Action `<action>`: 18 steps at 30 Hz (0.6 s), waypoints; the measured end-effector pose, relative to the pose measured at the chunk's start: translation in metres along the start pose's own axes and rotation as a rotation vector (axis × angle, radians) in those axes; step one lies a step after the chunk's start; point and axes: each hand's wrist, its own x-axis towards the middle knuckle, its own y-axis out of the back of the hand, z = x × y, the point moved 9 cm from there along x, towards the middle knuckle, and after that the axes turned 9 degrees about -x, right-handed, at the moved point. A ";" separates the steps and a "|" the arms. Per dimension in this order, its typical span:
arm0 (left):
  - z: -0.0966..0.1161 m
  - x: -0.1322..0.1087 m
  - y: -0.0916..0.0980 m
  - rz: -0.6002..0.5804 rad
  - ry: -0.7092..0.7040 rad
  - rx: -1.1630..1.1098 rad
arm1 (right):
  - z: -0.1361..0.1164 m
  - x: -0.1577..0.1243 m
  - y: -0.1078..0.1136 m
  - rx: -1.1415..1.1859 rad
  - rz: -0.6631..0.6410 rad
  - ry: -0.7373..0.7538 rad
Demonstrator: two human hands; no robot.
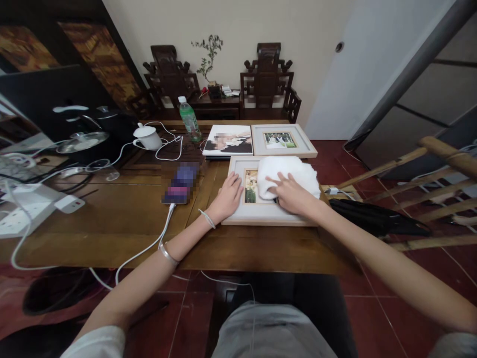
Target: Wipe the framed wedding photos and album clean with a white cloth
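Our right hand (293,195) presses on a thick white cloth (288,169), fingers spread; we cannot tell whether it also pinches the fabric. The cloth lies under and just beyond those fingertips, on the right part of a picture frame (268,212). Our left hand (228,198), farther from the cloth, rests open on the frame's left edge. The frame lies flat on a wooden table (231,251), long axis side to side, with pale wood, a light grey mat and a partly covered photo (251,191).
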 end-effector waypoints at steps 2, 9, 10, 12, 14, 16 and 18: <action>0.000 0.000 0.000 0.002 -0.008 0.000 | -0.019 -0.023 0.011 0.058 -0.052 0.063; 0.000 0.000 -0.001 -0.007 0.000 0.005 | -0.064 -0.078 0.050 0.286 -0.149 0.191; 0.000 0.000 -0.001 -0.011 0.005 0.006 | -0.067 -0.079 0.052 0.298 -0.142 0.200; 0.000 0.000 -0.001 -0.019 0.012 0.008 | -0.069 -0.075 0.049 0.309 -0.111 0.208; 0.001 0.000 -0.001 -0.021 0.012 0.012 | -0.063 -0.063 0.040 0.308 -0.085 0.197; 0.001 0.000 0.000 -0.019 0.008 0.014 | -0.047 -0.047 0.026 0.277 -0.062 0.162; 0.001 0.000 0.000 -0.017 0.004 0.012 | -0.023 -0.029 0.013 0.199 -0.026 0.104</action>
